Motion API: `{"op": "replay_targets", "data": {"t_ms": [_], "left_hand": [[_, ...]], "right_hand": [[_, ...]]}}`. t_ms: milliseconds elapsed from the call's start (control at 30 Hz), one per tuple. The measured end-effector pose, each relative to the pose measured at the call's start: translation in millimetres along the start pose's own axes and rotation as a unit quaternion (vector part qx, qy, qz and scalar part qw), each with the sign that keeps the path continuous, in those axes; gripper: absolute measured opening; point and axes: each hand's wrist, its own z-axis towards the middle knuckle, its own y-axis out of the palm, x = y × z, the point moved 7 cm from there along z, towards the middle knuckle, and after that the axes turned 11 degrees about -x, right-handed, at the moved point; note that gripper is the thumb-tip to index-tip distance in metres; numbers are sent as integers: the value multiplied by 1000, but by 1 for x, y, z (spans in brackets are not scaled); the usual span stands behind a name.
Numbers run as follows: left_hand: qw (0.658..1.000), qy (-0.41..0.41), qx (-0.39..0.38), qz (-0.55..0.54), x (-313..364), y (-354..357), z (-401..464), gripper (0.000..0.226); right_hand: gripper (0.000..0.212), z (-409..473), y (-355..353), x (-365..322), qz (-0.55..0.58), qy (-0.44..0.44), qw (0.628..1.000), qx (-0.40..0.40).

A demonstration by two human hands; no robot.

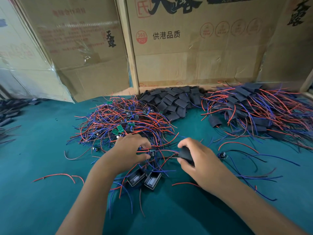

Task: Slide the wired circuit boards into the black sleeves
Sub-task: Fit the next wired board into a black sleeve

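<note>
A wired circuit board is pinched between the thumb and curled fingers of the left hand, low over the green desk, with its red and blue leads trailing toward the right. A black sleeve is gripped by the right hand, thumb below and fingers curled over the top, its open end turned toward the board; a gap is seen between board and sleeve, so the board is not yet inside. Just in front of the hands, two small black housings are lying side by side on the desk among loose wires, each with its open face up and a pale part showing inside. Beyond the left hand, a tangled heap of wired boards is spread out, green boards showing among red and blue wires. Behind it, against the cardboard, a pile of empty black sleeves is stacked. To the right, a heap of sleeved boards is laid, wires fanning outward from black sleeves. A single wired board is lying apart, to the right of the right hand. The desk is backed by large printed cardboard boxes, and more dark pieces are seen at the far left edge, too blurred to identify.
</note>
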Motion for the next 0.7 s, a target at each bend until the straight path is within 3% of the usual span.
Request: {"op": "replay_targets", "data": {"t_ms": [133,333,533,700], "left_hand": [[1000,1,4,9,2,4,7,24],[998,19,34,47,10,2,11,22],[984,107,139,34,36,-12,-2,14],[976,153,155,29,60,-14,-6,17]], "right_hand": [[38,1,3,-1,-31,-13,999,-24],[33,3,-1,-2,-73,-15,997,-14],[36,2,-16,0,-129,5,991,28],[35,2,-23,-3,-151,-6,988,26]]}}
